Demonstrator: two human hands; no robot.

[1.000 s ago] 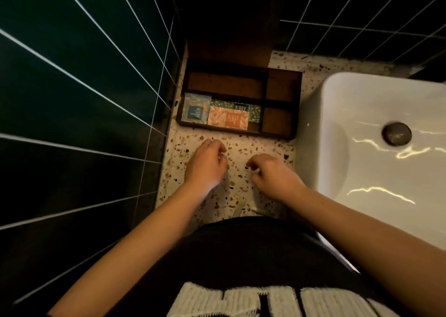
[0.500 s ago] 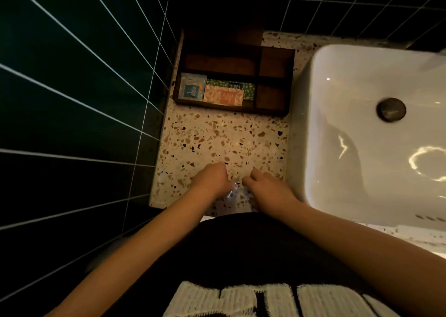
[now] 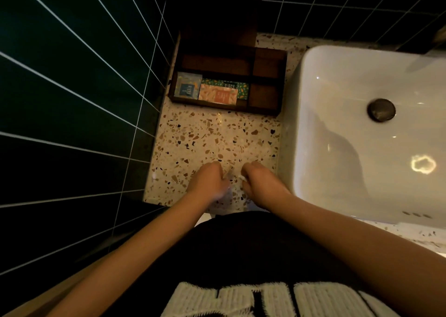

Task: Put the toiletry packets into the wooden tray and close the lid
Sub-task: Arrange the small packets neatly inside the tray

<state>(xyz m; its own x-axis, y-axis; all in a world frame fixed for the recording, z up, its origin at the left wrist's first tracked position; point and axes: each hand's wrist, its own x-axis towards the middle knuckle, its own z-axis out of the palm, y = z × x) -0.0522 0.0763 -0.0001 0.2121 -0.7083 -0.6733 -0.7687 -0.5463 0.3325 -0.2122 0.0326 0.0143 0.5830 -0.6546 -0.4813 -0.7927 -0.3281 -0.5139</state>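
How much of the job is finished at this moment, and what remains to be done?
Done: three packets, blue, orange and green, lie in the front compartment of the wooden tray. In hand: the left hand and right hand are curled near the counter's front edge; whether they hold anything is unclear. Left: the tray is open; closing the lid remains.

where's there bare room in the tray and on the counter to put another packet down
In the wooden tray, the long back compartment and both right-hand compartments lie bare. The front-left compartment is crowded with the blue packet, orange packet and green packet. The terrazzo counter is bare between tray, sink and hands.
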